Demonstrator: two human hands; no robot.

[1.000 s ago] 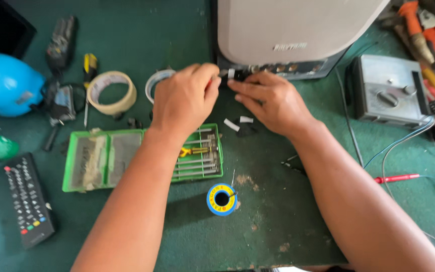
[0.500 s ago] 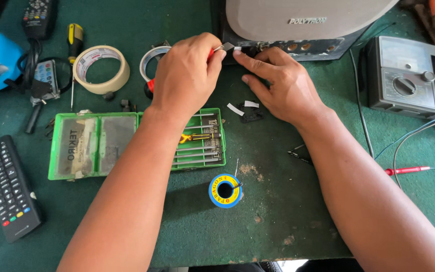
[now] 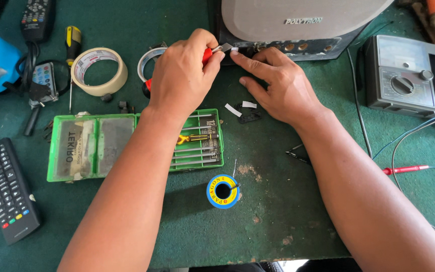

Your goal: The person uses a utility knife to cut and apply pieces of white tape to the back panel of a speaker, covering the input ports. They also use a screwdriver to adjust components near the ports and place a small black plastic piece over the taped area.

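Since the frame half a second earlier, both hands had edged slightly toward the grey casing, and the view had drifted a little, bringing the solder spool nearer centre.

Nearest the camera, at six o'clock, a solder spool (image 3: 223, 191) with a blue and yellow rim lay flat on the worn green felt mat (image 3: 288, 221), which was pitted with pale scuffs. At nine o'clock a black remote control (image 3: 7, 190) rested beside an open green plastic case (image 3: 136, 143) holding slim metal precision drivers.

Further out, the left hand (image 3: 182, 78) was closed around a red-handled tool (image 3: 206, 55), its flat metal tip reaching toward one o'clock. The right hand (image 3: 283, 85) lay palm down with its fingers part spread, the index fingertip pinning a small white tab (image 3: 234, 50) against the lower edge of the casing. Two similar white scraps (image 3: 241, 107) lay loose just beside the right hand's thumb side.

Farthest, at twelve o'clock, stood the smooth grey plastic casing (image 3: 298, 20), with a boxy grey analogue meter (image 3: 404, 75) at two o'clock and a roll of cream masking tape (image 3: 99, 71) at ten.

Judged from this, the metal tip sat very close to the index fingertip; a slip off the hard casing edge could nick the finger or flick the small tab away into the clutter.
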